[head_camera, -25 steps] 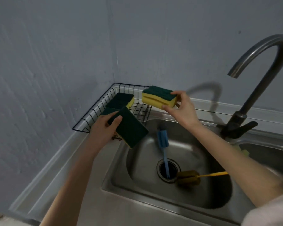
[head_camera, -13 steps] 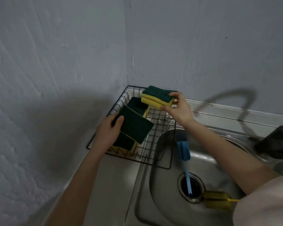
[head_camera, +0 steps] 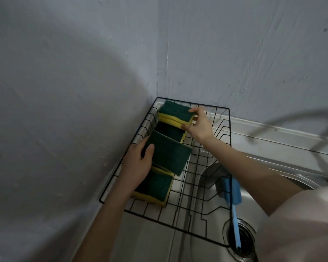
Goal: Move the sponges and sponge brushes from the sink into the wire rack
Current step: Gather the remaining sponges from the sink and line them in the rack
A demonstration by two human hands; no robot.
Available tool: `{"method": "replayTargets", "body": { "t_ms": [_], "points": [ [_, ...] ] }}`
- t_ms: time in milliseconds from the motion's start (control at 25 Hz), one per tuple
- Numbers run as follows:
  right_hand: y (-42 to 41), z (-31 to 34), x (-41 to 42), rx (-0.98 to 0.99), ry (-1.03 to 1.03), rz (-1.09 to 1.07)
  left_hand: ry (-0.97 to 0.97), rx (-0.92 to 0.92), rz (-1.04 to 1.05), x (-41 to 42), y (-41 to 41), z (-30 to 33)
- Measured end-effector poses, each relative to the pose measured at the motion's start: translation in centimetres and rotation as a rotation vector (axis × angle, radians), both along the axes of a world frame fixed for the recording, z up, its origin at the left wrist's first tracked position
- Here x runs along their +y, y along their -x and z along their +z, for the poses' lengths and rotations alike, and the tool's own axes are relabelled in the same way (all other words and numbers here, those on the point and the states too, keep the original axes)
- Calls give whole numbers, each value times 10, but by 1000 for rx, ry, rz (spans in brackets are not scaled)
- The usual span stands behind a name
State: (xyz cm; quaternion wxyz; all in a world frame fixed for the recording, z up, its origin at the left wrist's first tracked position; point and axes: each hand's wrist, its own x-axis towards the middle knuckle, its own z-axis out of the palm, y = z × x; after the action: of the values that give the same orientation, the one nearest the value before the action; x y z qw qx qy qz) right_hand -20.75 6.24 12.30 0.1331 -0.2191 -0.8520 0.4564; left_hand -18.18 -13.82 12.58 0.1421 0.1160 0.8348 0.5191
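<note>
My left hand [head_camera: 138, 165] gripping a green-topped sponge [head_camera: 169, 153] tilted over the wire rack [head_camera: 212, 237] near its left edge, my right hand [head_camera: 197, 125] pinching a yellow sponge [head_camera: 175, 114] at the rack's far left corner, blue sponge brush [head_camera: 232, 195] lying in the sink [head_camera: 206, 186]

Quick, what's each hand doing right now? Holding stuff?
Left hand: closed on a green-topped sponge, over the wire rack.
Right hand: closed on a yellow and green sponge at the rack's far corner.
</note>
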Motion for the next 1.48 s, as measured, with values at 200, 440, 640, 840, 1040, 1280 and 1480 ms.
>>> {"method": "replayTargets", "body": {
  "t_ms": [200,440,640,840,1040,1280,1480],
  "points": [
    [12,-13,1,-29,-52,14,22,2,3,1,6,-10],
    [2,-6,-2,-106,-122,94,-19,-10,13,3,8,-11],
    [-38,21,-10,-47,201,14,-75,3,69,13,11,5],
    [-62,25,-15,-260,567,215,-27,46,175,31,23,21],
    [-42,18,-19,-240,640,156,211,195,151,45,29,22],
    [-24,0,-16,-332,473,111,321,197,57,49,41,2],
    [-17,-5,-16,-351,273,122,352,224,27,51,46,-4]
  ]
}}
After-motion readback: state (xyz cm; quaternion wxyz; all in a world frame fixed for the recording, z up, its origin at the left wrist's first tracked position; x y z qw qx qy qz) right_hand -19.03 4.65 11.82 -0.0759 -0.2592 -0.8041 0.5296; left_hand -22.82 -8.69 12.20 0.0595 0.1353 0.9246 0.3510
